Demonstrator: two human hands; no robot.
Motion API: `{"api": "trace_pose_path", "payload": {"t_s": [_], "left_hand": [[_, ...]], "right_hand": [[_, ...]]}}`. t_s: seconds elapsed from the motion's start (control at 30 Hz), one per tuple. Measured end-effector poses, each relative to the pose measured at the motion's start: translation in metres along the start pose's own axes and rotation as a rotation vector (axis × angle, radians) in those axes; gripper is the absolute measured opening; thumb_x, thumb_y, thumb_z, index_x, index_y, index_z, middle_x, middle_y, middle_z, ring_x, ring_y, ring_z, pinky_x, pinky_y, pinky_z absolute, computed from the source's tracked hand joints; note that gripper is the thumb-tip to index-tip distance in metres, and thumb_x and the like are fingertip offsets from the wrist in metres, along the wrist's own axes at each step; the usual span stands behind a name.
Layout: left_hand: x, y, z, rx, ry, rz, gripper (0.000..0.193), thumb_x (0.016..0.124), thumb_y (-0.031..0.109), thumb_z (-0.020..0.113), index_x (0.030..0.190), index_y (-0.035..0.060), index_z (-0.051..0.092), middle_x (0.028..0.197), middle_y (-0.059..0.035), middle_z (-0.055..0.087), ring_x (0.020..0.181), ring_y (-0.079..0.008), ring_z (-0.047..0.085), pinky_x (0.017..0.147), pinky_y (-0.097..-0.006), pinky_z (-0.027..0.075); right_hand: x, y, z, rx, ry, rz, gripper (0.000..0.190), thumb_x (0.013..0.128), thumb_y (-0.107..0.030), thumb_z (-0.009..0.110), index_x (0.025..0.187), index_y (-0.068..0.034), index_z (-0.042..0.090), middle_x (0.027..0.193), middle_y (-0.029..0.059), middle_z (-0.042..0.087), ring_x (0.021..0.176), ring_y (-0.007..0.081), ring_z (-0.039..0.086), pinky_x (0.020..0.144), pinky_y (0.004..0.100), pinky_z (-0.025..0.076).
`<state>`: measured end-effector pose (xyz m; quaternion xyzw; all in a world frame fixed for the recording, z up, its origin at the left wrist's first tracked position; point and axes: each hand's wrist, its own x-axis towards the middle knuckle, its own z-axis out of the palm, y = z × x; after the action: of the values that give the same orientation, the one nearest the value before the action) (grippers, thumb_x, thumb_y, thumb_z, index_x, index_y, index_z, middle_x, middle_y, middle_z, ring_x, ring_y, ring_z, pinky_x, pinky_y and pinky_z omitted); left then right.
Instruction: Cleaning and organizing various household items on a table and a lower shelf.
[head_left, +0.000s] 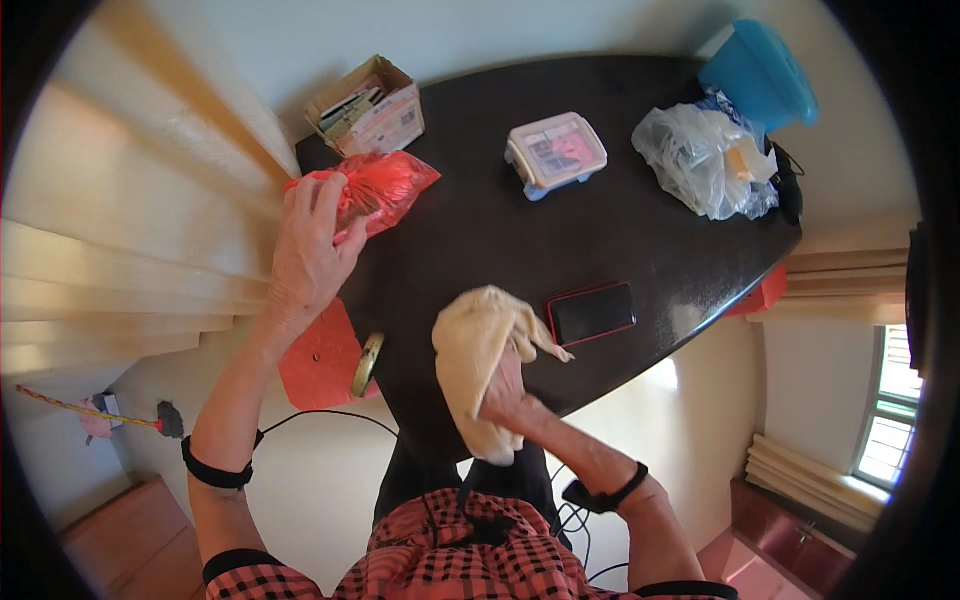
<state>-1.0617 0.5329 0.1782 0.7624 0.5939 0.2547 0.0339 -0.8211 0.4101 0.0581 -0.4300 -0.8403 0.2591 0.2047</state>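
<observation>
My left hand (315, 232) has its fingers on the knotted top of a red plastic bag (390, 184) at the table's left end; whether they grip it or merely rest there, I cannot tell. What fills the bag is hidden by the plastic. Under my right hand (506, 386), a cream cloth (472, 345) lies bunched on the dark table (465, 240) near its front edge. The cloth partly covers the fingers, which are curled into it. Just right of the cloth is a smartphone (594, 313) in a red case, its screen dark.
Behind stands a cardboard box (382, 120) of papers and a lidded plastic container (559, 154). A crumpled clear plastic bag (690, 161) and a blue plastic bin (761, 79) occupy the right end. A roll of tape (367, 365) sits at the left edge, by a red stool (319, 360).
</observation>
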Motion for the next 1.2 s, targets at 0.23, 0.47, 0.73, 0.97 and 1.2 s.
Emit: {"api": "trace_pose_path", "payload": {"t_s": [0.23,0.47,0.73,0.97,1.2], "left_hand": [[0.018,-0.031,-0.001,-0.072,0.224,0.017,0.040,0.076,0.010,0.067,0.113,0.0044,0.052,0.105,-0.0162,0.051,0.101,-0.0318,0.051,0.086,-0.0414,0.043],[0.037,-0.094,0.030,-0.016,-0.270,-0.103,0.021,0.079,0.014,0.064,0.095,0.0011,0.060,0.097,-0.0127,0.050,0.092,-0.0283,0.051,0.080,-0.0350,0.043],[0.047,-0.067,0.013,-0.838,-0.270,-0.287,0.009,0.091,0.017,0.053,0.093,0.0088,0.056,0.081,0.0078,0.047,0.078,-0.0015,0.044,0.070,-0.0186,0.037],[0.063,0.009,0.027,-1.339,-0.271,-0.515,0.006,0.090,0.014,0.055,0.089,0.0091,0.058,0.083,0.0060,0.053,0.079,-0.0019,0.049,0.073,-0.0197,0.043],[0.070,0.089,0.089,-0.826,-0.304,-0.042,0.012,0.087,0.014,0.058,0.093,0.0033,0.059,0.093,-0.0014,0.057,0.084,-0.0086,0.053,0.076,-0.0225,0.044]], "right_hand": [[0.063,0.010,-0.009,-0.316,0.102,0.031,0.050,0.071,-0.028,0.062,0.117,-0.011,0.056,0.119,0.0129,0.056,0.112,0.0321,0.052,0.093,0.0451,0.041],[0.060,0.008,-0.008,-0.234,0.094,0.065,0.047,0.071,-0.029,0.063,0.114,-0.012,0.058,0.115,0.0107,0.058,0.108,0.0301,0.054,0.090,0.0428,0.042],[0.051,0.024,0.003,-0.140,0.182,0.079,0.046,0.070,-0.031,0.063,0.112,-0.013,0.059,0.115,0.0099,0.058,0.109,0.0292,0.053,0.092,0.0414,0.042],[0.049,0.025,0.005,-0.071,0.194,0.068,0.056,0.070,-0.033,0.062,0.120,-0.010,0.054,0.123,0.0150,0.053,0.117,0.0319,0.048,0.100,0.0425,0.037],[0.052,0.025,0.006,-0.010,0.232,0.060,0.048,0.075,-0.029,0.057,0.118,-0.008,0.055,0.120,0.0169,0.055,0.115,0.0330,0.049,0.100,0.0425,0.036]]}}
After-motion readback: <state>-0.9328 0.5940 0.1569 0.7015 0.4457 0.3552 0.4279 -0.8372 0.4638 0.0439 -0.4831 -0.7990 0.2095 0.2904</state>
